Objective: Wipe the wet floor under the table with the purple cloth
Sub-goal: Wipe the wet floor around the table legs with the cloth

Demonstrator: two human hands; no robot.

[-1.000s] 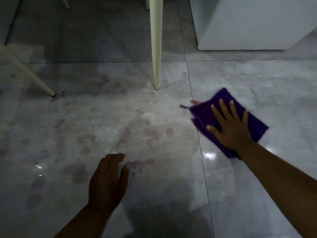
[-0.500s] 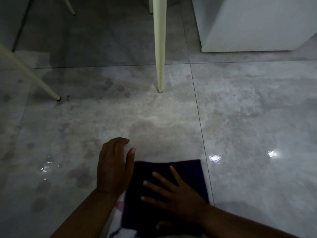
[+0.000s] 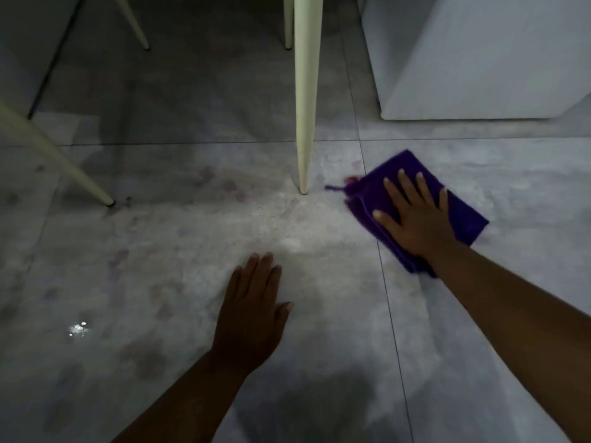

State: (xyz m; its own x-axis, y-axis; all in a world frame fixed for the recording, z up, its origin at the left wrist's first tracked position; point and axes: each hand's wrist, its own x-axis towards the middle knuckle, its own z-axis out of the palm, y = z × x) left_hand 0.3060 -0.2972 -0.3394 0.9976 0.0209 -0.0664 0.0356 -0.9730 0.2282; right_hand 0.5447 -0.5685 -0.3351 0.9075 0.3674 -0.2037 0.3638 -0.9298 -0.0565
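The folded purple cloth (image 3: 463, 212) lies flat on the grey tiled floor (image 3: 192, 251), just right of a cream table leg (image 3: 305, 123). My right hand (image 3: 412, 215) presses down on the cloth with fingers spread. My left hand (image 3: 252, 308) rests palm down on the bare tile nearer to me, fingers apart, holding nothing. Faint reddish wet spots (image 3: 204, 177) mark the floor left of the leg, and a small one shows at the cloth's far left corner.
A slanted cream leg (image 3: 64, 167) stands at the left, with more thin legs (image 3: 137, 30) farther back. A white cabinet (image 3: 479, 59) fills the upper right. A glossy wet glint (image 3: 76, 329) shows at lower left.
My right hand has swept the cloth from close in front of me out to the upper right beside the table leg. My left hand has stayed in much the same spot.
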